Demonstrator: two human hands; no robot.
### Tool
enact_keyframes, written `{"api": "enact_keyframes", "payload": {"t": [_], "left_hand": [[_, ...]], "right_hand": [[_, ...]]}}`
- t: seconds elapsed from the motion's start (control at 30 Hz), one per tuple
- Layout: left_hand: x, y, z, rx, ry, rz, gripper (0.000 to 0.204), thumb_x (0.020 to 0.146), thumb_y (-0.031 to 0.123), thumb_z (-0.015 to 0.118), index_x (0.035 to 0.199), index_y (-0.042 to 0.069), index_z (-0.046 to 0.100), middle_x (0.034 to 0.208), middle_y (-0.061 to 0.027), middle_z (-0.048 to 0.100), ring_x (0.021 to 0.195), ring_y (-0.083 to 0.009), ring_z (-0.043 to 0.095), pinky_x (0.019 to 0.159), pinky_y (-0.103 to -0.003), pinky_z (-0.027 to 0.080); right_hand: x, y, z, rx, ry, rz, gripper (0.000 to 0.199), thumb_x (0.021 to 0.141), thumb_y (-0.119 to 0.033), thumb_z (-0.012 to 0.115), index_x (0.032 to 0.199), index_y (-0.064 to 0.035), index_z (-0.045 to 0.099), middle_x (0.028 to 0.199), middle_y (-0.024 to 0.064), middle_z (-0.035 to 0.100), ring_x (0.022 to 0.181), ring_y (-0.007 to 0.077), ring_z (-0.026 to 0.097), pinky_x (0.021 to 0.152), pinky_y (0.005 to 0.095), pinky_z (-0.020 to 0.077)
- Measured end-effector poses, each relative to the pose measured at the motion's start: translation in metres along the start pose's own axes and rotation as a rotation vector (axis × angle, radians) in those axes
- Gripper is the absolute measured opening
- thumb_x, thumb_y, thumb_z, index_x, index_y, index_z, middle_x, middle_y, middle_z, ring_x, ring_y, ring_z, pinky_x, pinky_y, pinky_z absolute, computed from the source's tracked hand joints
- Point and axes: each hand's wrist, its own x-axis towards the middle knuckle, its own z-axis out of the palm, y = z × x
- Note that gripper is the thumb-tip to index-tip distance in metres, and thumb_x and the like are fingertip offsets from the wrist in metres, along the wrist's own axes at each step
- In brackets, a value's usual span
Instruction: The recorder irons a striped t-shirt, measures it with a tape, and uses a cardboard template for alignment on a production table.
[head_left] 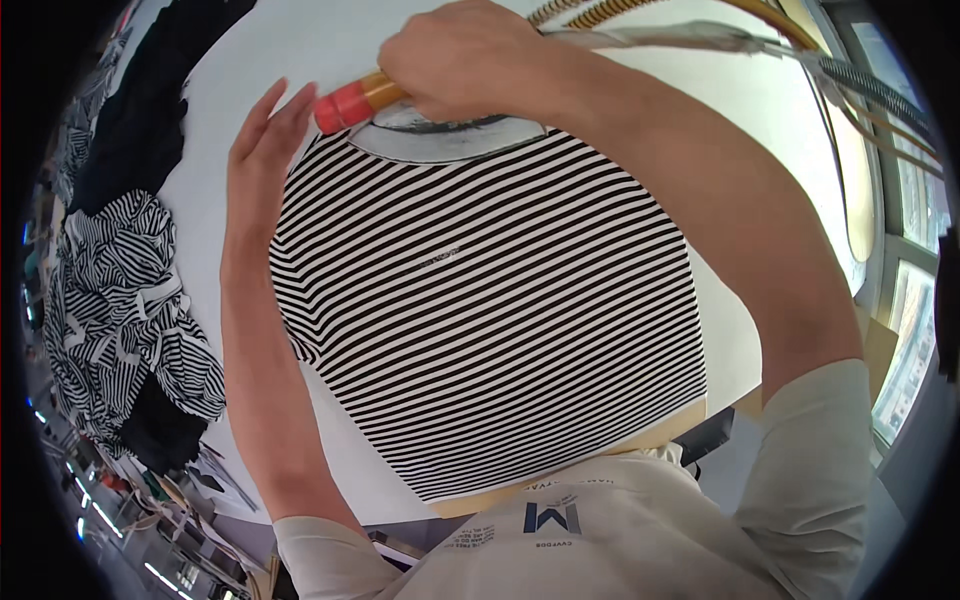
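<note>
A black-and-white striped T-shirt (500, 300) lies spread over the white board in front of me. My right hand (460, 60) is wrapped round the handle of an iron, at the far edge of the shirt. The iron (430, 147) has a metal base that rests on the shirt's far end, and a wooden handle with a red tip. Close to that red tip, my left hand (270, 135) is held with its fingers stretched out, beside the shirt's far left shoulder. Nothing shows in the left hand.
Hoses and a cable (680, 38) run from the iron toward the right. Crumpled striped garments (130, 300) lie along the left edge, with black cloth (150, 100) beyond them. The white board (215, 110) extends around the shirt. Windows (905, 300) stand at the right.
</note>
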Motion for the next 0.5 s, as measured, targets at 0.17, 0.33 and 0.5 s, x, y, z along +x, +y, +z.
{"api": "enact_keyframes", "payload": {"t": [0.17,0.33,0.5], "left_hand": [[-0.042,-0.003,0.002,0.279,0.075,0.102,0.042,0.104,0.010,0.047,0.144,-0.003,0.049,0.142,-0.0145,0.059,0.131,-0.0218,0.054,0.114,-0.030,0.038],[-0.072,-0.028,0.020,0.534,-0.070,0.243,0.044,0.101,0.002,0.044,0.145,0.001,0.050,0.146,-0.0125,0.056,0.134,-0.0257,0.053,0.113,-0.030,0.038],[-0.079,-0.016,0.039,0.674,-0.179,0.265,0.050,0.098,-0.004,0.043,0.148,0.001,0.044,0.149,-0.0130,0.053,0.136,-0.0278,0.051,0.114,-0.031,0.038]], "right_hand": [[0.025,0.015,-0.004,0.008,-0.004,0.019,0.020,0.089,-0.015,0.063,0.098,-0.0016,0.075,0.094,0.0158,0.075,0.084,0.0294,0.071,0.079,0.0380,0.0560],[0.008,0.015,-0.006,0.001,0.026,0.123,0.016,0.087,-0.014,0.061,0.091,-0.0033,0.072,0.087,0.0136,0.074,0.077,0.0312,0.069,0.072,0.0403,0.0546],[-0.047,0.026,-0.015,-0.085,-0.069,0.219,0.016,0.086,-0.020,0.063,0.098,-0.0119,0.068,0.078,0.0104,0.072,0.067,0.0314,0.067,0.064,0.0397,0.0513]]}}
